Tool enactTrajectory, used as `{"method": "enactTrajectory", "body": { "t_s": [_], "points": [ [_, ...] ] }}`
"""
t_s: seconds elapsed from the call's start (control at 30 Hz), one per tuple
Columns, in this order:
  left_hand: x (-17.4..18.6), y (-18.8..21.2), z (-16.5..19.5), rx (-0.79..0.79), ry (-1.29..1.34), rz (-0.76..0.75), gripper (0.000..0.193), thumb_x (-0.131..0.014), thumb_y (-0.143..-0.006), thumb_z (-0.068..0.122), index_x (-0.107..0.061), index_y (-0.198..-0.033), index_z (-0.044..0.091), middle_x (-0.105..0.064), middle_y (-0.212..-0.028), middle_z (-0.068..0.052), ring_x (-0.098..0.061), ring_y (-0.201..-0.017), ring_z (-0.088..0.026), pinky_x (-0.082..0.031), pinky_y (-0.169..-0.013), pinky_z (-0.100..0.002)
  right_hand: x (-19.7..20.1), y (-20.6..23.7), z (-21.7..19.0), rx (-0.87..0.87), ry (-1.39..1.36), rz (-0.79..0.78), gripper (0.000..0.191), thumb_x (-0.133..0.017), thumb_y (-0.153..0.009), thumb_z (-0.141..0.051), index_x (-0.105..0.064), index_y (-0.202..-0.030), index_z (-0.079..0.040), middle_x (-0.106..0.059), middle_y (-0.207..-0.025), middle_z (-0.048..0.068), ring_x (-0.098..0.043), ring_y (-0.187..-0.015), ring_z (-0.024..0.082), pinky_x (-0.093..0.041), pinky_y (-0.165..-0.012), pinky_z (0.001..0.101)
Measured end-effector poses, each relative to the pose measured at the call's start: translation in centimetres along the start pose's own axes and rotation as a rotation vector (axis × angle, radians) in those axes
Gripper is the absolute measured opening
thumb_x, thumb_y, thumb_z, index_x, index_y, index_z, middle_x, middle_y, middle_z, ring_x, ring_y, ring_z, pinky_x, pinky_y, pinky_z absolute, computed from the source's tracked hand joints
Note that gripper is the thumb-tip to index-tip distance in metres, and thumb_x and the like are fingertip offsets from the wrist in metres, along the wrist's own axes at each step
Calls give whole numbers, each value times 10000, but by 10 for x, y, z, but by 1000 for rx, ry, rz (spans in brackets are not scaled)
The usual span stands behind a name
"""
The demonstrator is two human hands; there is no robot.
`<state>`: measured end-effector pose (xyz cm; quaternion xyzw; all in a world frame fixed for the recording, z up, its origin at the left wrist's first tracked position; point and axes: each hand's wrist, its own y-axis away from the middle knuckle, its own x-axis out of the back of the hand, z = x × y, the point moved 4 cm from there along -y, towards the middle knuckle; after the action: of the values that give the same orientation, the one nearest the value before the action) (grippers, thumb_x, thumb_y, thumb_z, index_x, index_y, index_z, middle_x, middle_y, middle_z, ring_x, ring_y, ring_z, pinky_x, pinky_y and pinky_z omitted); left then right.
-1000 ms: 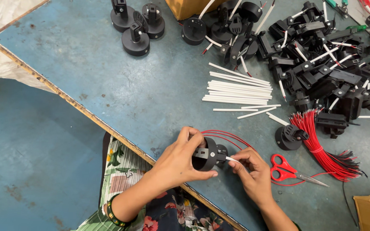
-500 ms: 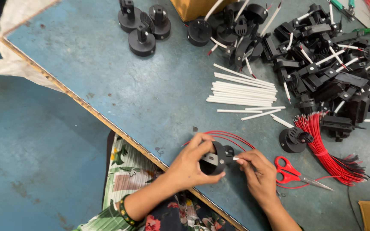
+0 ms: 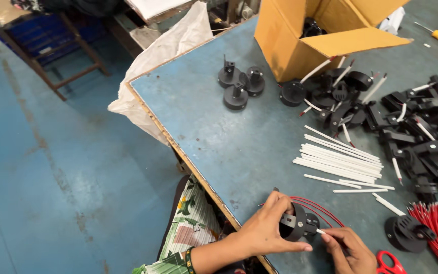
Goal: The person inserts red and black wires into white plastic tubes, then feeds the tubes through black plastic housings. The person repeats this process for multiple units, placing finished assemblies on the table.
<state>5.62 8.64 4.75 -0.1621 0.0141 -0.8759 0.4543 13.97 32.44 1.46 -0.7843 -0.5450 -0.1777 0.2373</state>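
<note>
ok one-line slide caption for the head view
Left hand grips a round black part with red wires; right hand feeds in a white sleeve at a blue table.

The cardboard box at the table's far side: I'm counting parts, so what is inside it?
Through the open flaps of the cardboard box, a few black plastic parts show near the top. The walls and flaps cover the rest, so their number cannot be told.
</note>
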Motion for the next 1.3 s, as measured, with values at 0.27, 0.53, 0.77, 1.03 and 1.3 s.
{"method": "enactTrajectory", "body": {
  "t_s": [0.27, 0.53, 0.77, 1.03, 1.3],
  "points": [
    [11, 5, 13, -68, 24, 64, 645, -884, -774, 471, -589, -1169, 55, -490, -1237, -133, -635, -1026, -290, -563, -859, -384, -3, 7, -33, -37, -26, -14, 86, -701, -880, -24, -741, -948, 9, -689, -813, 63, -625, -655, 113, -499, -608, 239],
    [23, 10, 28, -69, 33, 32, 467, -898, -729, 233, -614, -1042, 34, -511, -1193, -139, -655, -929, -272, -574, -799, -355, -9, 15, -85, -50, -22, -68, 90, -693, -902, -63, -735, -954, -4, -677, -823, 37, -617, -651, 107, -500, -599, 246],
    [24, 14, 41, -159, -22, 90, 452, -893, -754, 190, -585, -1029, 6, -587, -1159, -125, -682, -915, -270, -586, -750, -351, -11, 16, -82, -110, -118, -106, 98, -667, -937, -75, -723, -945, 5, -664, -831, 37, -591, -639, 96, -491, -583, 239],
    [21, 11, 42, -117, -58, 19, 456, -897, -736, 215, -600, -1031, 34, -614, -1142, -95, -725, -851, -258, -600, -705, -347, -12, 17, -72, -137, 33, -147, 143, -638, -956, -145, -699, -911, -24, -606, -748, 42, -553, -570, 142, -448, -540, 283],
    [25, 10, 41, -156, -63, 29, 441, -893, -730, 172, -600, -1031, 38, -615, -1138, -93, -712, -874, -269, -594, -716, -348, -21, 19, -79, -62, 74, -194, 201, -588, -1009, -192, -644, -897, -35, -639, -763, 54, -612, -687, 189, -492, -661, 302]
  ]
}}
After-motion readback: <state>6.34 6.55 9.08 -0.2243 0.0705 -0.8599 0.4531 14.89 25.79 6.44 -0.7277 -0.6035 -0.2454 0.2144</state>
